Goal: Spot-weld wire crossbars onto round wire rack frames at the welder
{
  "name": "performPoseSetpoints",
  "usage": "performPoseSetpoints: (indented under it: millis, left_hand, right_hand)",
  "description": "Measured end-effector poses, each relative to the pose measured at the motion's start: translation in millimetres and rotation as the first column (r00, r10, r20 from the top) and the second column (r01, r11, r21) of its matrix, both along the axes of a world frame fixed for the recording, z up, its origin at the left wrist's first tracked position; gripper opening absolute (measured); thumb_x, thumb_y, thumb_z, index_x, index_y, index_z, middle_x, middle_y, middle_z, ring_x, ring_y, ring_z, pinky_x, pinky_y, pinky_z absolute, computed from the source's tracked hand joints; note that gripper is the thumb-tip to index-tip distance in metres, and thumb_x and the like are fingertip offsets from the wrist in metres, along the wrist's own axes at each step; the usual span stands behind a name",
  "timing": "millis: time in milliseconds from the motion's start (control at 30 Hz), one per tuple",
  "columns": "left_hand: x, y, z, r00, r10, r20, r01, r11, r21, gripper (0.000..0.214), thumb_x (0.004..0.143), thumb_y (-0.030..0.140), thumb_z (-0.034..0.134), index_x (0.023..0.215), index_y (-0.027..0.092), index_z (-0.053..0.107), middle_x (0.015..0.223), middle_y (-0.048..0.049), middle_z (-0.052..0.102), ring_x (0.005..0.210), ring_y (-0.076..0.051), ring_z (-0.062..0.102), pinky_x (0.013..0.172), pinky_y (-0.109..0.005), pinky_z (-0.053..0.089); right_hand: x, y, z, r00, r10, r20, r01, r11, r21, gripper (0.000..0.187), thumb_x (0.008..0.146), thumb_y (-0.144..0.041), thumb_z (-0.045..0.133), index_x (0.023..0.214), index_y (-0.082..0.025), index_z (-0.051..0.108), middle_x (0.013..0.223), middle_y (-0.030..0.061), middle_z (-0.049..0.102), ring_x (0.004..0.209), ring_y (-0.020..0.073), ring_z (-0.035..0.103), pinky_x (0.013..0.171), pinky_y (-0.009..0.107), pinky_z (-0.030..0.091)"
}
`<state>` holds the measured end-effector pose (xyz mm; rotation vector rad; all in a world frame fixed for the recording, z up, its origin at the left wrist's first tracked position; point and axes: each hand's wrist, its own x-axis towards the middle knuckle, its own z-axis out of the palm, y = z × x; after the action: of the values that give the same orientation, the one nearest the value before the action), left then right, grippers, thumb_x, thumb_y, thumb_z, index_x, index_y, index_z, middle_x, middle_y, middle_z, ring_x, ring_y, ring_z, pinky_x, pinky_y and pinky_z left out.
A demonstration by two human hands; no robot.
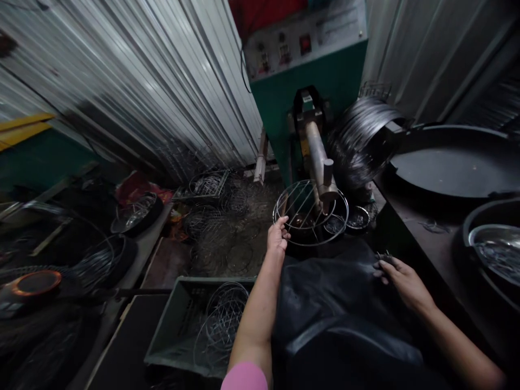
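My left hand point(278, 235) is closed on the rim of a round wire rack point(298, 241), a double ring crossed by parallel bars. The rack is held tilted beneath the welding machine's cylindrical arm point(319, 146), which overlaps the rack's far right side. Whether the metal tip under the arm touches the wire, I cannot tell. Over the dark apron on my lap, my right hand point(390, 271) pinches a few short wire pieces, whose ends stick up past the fingertips.
A green crate point(162, 346) with wire racks stands at lower left. Behind the machine's arm is a wire coil point(361, 141). Large dark pans point(455, 162) stand on the right bench, and a small bowl point(358, 218) sits near the rack. Wire pieces cover the floor point(244, 238).
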<state>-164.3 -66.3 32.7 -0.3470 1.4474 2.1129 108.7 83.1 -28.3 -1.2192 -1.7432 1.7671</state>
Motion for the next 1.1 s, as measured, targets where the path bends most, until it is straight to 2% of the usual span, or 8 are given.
performPoseSetpoints:
  millis: [100,167,233,367,500,700,900,1100]
  left_hand:
    - [-0.2,0.6,-0.4,1.0,-0.008,-0.015,0.009,1.0,0.01,0.039,0.045,0.025,0.075,0.062,0.017,0.04,0.048,0.012,0.029,0.035,0.001,0.021,0.033,-0.016,0.017]
    - [0.6,3.1,0.1,0.999,-0.02,-0.024,0.021,1.0,0.004,0.04,0.045,0.026,0.075,0.061,0.017,0.039,0.048,0.0119,0.03,0.035,0.001,0.021,0.033,-0.016,0.017]
    - [2.1,6.5,1.9,0.999,-0.02,-0.029,0.02,1.0,-0.018,0.041,0.044,0.026,0.075,0.061,0.018,0.039,0.048,0.0117,0.03,0.035,0.001,0.022,0.034,-0.016,0.017]
    - [5.4,13.0,7.2,0.999,-0.021,-0.048,0.018,0.999,-0.047,0.04,0.043,0.026,0.075,0.063,0.017,0.042,0.049,0.0115,0.03,0.036,0.0,0.024,0.034,-0.017,0.017]
    - [4.2,15.4,8.7,0.995,-0.029,-0.092,0.026,0.999,-0.031,0.038,0.045,0.026,0.075,0.065,0.016,0.044,0.049,0.0109,0.032,0.036,0.0,0.024,0.034,-0.017,0.017]
    - [-8.4,12.8,6.1,0.99,0.023,-0.14,-0.029,0.999,-0.043,0.041,0.044,0.026,0.077,0.067,0.017,0.044,0.05,0.0091,0.038,0.038,-0.001,0.029,0.035,-0.016,0.018]
    - [-15.7,13.7,6.2,0.995,0.009,-0.098,-0.01,1.0,-0.008,0.039,0.044,0.028,0.076,0.063,0.017,0.044,0.049,0.0106,0.031,0.037,-0.001,0.026,0.035,-0.016,0.019]
    - [-16.6,12.5,1.2,0.994,-0.013,-0.11,0.01,1.0,-0.025,0.039,0.043,0.027,0.075,0.063,0.016,0.044,0.05,0.0103,0.033,0.038,0.0,0.025,0.035,-0.016,0.017]
  right_hand:
    - [16.4,-6.4,-21.0,0.991,0.076,0.111,-0.078,0.997,0.011,0.032,0.064,-0.05,0.062,0.073,-0.019,0.059,0.056,0.0034,0.064,0.051,0.017,0.058,0.041,0.024,0.041]
    - [20.0,-7.6,-22.2,0.98,0.148,0.132,-0.152,0.988,0.021,0.032,0.065,-0.05,0.062,0.072,-0.019,0.059,0.054,0.0023,0.063,0.047,0.0157,0.056,0.04,0.024,0.041]
    - [13.5,-5.9,-9.3,0.988,0.143,0.056,-0.145,0.989,0.036,0.034,0.068,-0.051,0.061,0.075,-0.018,0.06,0.059,0.003,0.064,0.048,0.0144,0.056,0.044,0.024,0.044]
    - [-26.6,-5.3,38.9,0.968,0.065,-0.244,-0.041,0.994,0.105,0.037,0.073,-0.052,0.06,0.091,-0.019,0.058,0.083,0.0062,0.067,0.065,0.016,0.063,0.056,0.026,0.05]
    - [-74.2,-11.3,62.4,0.92,0.22,-0.324,-0.159,0.966,0.204,0.038,0.074,-0.054,0.058,0.091,-0.02,0.059,0.082,0.0059,0.067,0.068,0.0182,0.064,0.058,0.027,0.051]
    - [-104.3,-10.7,60.8,0.92,0.358,-0.158,-0.286,0.892,0.351,0.037,0.077,-0.053,0.054,0.09,-0.019,0.063,0.062,0.0021,0.065,0.053,0.0158,0.057,0.048,0.026,0.044]
    - [-109.8,-12.4,72.4,0.9,0.293,-0.324,-0.143,0.898,0.416,0.027,0.082,-0.047,0.052,0.091,-0.024,0.061,0.075,0.0018,0.067,0.07,0.0173,0.062,0.069,0.029,0.049]
    - [-113.0,-10.4,60.5,0.907,0.398,-0.141,-0.297,0.838,0.457,0.031,0.08,-0.047,0.052,0.087,-0.019,0.063,0.058,0.0003,0.063,0.054,0.0154,0.059,0.06,0.028,0.048]
